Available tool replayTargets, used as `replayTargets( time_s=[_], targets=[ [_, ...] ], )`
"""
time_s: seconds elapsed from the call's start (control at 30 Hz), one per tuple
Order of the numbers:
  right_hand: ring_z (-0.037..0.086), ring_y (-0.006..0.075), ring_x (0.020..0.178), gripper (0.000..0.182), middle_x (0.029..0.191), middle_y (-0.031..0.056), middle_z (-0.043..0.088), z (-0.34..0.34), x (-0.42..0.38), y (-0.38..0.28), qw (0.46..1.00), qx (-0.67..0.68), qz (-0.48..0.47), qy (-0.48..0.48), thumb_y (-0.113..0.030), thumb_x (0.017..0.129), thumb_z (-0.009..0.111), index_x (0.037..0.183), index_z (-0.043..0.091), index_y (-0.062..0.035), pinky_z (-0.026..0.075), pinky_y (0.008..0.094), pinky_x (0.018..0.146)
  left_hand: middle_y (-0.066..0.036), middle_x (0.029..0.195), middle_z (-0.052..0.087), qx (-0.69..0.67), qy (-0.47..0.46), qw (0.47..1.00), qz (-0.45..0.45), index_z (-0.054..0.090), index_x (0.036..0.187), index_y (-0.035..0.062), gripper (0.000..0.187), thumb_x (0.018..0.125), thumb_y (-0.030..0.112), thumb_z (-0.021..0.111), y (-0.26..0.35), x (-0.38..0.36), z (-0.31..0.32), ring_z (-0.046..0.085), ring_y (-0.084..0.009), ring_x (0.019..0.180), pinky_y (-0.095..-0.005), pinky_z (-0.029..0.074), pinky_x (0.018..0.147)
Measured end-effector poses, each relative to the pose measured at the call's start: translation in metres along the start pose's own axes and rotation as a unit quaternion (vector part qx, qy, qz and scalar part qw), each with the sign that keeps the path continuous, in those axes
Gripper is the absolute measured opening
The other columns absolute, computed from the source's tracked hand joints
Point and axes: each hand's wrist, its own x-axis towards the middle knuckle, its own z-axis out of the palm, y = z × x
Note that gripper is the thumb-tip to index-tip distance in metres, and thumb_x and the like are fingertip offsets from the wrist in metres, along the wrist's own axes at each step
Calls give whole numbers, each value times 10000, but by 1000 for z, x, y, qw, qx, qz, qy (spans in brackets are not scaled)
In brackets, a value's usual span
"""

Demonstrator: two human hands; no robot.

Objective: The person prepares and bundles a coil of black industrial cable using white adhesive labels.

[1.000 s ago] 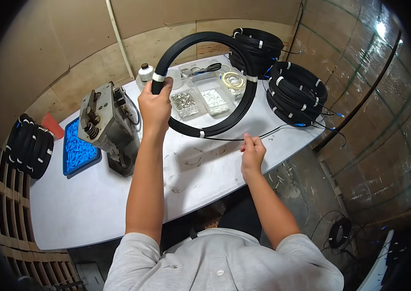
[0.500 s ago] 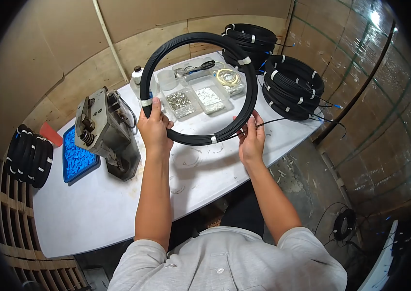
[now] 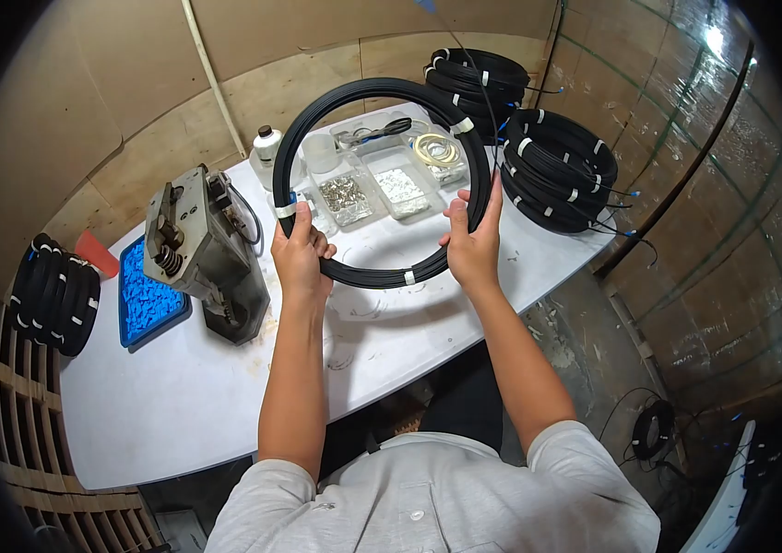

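Note:
A coil of black cable (image 3: 354,89) bound with white ties is held upright above the table. My left hand (image 3: 302,258) is closed around its lower left side, just below a white tie. My right hand (image 3: 474,244) grips the lower right side of the coil, thumb toward me and fingers behind. From beside the right fingers a loose cable end (image 3: 480,78) runs upward and leans left, with a blue tip (image 3: 425,5) at the top edge of the view. The fingers behind the coil are partly hidden.
On the white table (image 3: 170,415) stand a metal press (image 3: 207,249), a blue tray (image 3: 156,286) of blue pieces, a white bottle (image 3: 267,147) and clear boxes (image 3: 397,189) of small parts. Stacked cable coils (image 3: 557,170) sit at the right; more coils (image 3: 56,295) are at far left.
My right hand has moved up the coil's right side. The loose cable end has swung from pointing right to pointing up. The coil has dropped slightly.

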Motion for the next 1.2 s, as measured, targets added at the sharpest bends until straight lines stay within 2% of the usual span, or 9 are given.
replayTargets(
  time_s=[0.17,0.27,0.37,0.4,0.83,0.9,0.97,1.1,1.2],
  targets=[
    [597,177,1079,662,1342,144,501,-3,16,1,997,-27,-70,-9,-405,1107,418,1650,141,-148,574,267,649,78,610,303,-37,10,999,-19,474,862,192,280,1028,325,657,-10,7,0,321,-64,501,-248,327,475],
    [585,247,1158,585,1432,186,457,-4,22,0,992,-70,-100,-20,-413,1107,409,1615,293,-146,565,337,797,82,600,295,-41,16,999,-20,479,846,194,289,1026,333,658,-14,11,3,322,-64,496,-247,319,472],
    [482,416,1313,516,1432,256,415,-5,23,-2,967,-198,-158,-29,-399,1112,395,1563,420,-151,357,454,1142,87,590,289,-59,19,997,-36,481,834,194,297,1024,337,659,-19,17,2,322,-61,491,-249,308,469],
    [484,442,1305,502,1449,286,394,-4,22,-5,962,-195,-192,-22,-386,1110,406,1541,454,-132,378,445,1129,89,585,291,-68,13,996,-52,501,843,197,284,1023,350,657,-24,22,-2,324,-58,486,-249,299,467],
    [422,282,1449,652,1714,193,138,-41,32,-27,950,8,-252,-186,-189,923,397,1547,432,0,440,340,1067,82,598,325,-194,-32,962,-192,544,915,196,238,1022,382,647,-76,45,-28,337,-57,475,-243,311,451],
    [271,281,1547,508,1721,162,129,-45,29,-34,946,26,-233,-223,-188,1043,502,1525,478,-29,323,354,1176,81,596,328,-195,-40,961,-194,543,922,189,233,1022,370,648,-77,46,-25,335,-57,473,-240,312,450],
    [310,302,1527,481,1722,152,126,-51,31,-29,947,-22,-237,-214,-250,1048,601,1495,539,-85,303,363,1188,79,595,331,-192,-44,959,-202,541,928,174,233,1023,358,649,-78,46,-18,334,-58,470,-237,312,450],
    [523,251,1365,374,1642,168,282,-48,32,-23,959,79,-239,-132,-126,925,779,1286,695,-74,463,337,1072,73,600,338,-186,-46,962,-195,545,937,159,238,1024,355,650,-73,43,-10,335,-61,473,-238,316,452],
    [627,249,1214,962,1520,184,384,-44,29,-32,961,212,-142,-103,4,852,817,1589,217,-149,555,317,949,70,604,333,-190,-67,958,-202,550,932,159,241,1027,360,645,-69,40,-5,342,-61,483,-243,313,453]
  ],
)
